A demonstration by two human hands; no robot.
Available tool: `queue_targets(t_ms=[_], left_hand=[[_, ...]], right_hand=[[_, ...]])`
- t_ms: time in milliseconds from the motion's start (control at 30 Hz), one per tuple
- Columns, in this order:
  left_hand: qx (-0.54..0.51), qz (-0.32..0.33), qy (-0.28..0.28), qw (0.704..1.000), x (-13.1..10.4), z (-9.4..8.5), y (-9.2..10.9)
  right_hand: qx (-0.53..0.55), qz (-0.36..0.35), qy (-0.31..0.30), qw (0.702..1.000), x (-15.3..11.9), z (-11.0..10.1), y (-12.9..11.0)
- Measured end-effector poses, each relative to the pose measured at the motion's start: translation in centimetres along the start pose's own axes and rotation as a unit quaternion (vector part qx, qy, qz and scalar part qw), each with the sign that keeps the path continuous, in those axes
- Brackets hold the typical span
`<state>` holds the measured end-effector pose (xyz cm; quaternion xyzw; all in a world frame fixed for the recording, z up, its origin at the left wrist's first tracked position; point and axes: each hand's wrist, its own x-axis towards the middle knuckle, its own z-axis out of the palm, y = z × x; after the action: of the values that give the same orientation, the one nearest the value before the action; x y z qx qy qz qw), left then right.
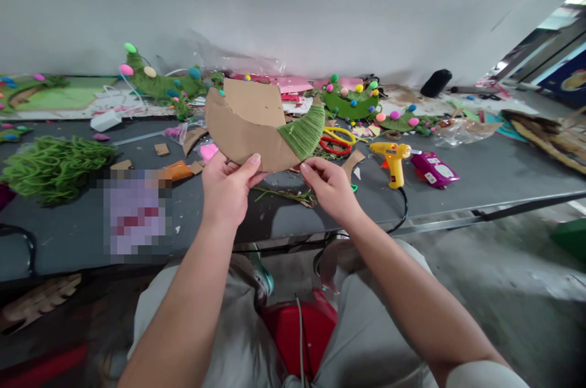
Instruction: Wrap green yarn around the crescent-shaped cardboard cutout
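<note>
Both hands hold up a cardboard crescent (247, 141) above the table's front part. Green yarn (304, 132) is wrapped tightly round its right end, while the rest is bare brown card. My left hand (229, 183) grips the lower edge left of the middle, thumb on the front face and fingers behind. My right hand (329, 183) pinches the bottom edge near where the yarn begins. Behind the crescent stands or lies a squarish piece of cardboard (260, 98); whether the two touch I cannot tell.
A heap of loose green yarn (59, 168) lies at left on the grey table (206, 229). To the right are a yellow glue gun (392, 159), a purple packet (434, 169) and scissors (336, 141). Green crescents with pompoms (352, 104) line the wall. A red stool (297, 327) shows below.
</note>
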<state>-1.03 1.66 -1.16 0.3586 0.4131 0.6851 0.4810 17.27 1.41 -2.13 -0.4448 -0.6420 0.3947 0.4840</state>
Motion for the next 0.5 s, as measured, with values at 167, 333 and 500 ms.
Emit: queue_targets(t_ms=[167,333,500], left_hand=[[0.062,0.053,-0.003,0.997,0.0,-0.3,-0.6],[0.152,0.187,-0.024,0.970,-0.6,-0.1,-0.9],[0.280,0.307,-0.115,0.902,-1.1,-0.7,-1.2]], right_hand=[[0.000,0.005,0.003,1.000,-0.1,0.1,-0.1],[0.022,0.045,0.009,0.999,-0.2,0.1,-0.4],[0.085,0.109,-0.008,0.990,-0.2,-0.2,-0.3]])
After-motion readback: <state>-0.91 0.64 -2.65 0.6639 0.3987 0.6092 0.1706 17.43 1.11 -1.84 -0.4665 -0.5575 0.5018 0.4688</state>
